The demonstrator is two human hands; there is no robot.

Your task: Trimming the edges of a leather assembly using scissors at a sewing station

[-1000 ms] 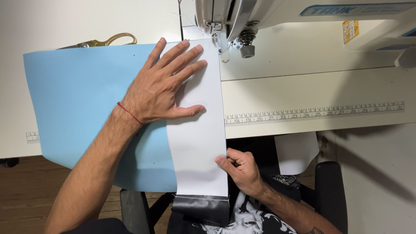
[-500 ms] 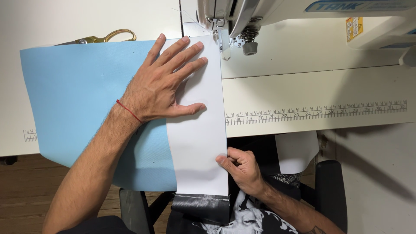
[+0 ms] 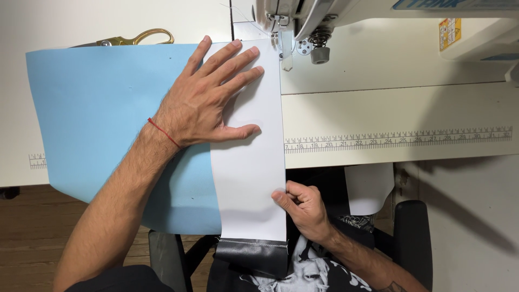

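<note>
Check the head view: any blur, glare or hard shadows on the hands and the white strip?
Head view: sharp throughout, no motion blur; left hand throws a soft shadow on the white strip; right hand evenly lit; blue sheet without glare; sewing machine and table bright, slightly washed out.

A: Tabletop (image 3: 411, 116)?
B: White, flat, printed ruler strip (image 3: 397, 140) along front edge. Hard shadows, light from above.
A: Floor (image 3: 32, 227)?
B: Brown wood planks lower left; pale grey surface (image 3: 476, 227) lower right.
A: Furniture?
B: Black chair armrest (image 3: 413, 238) below tabletop edge, right side.
</note>
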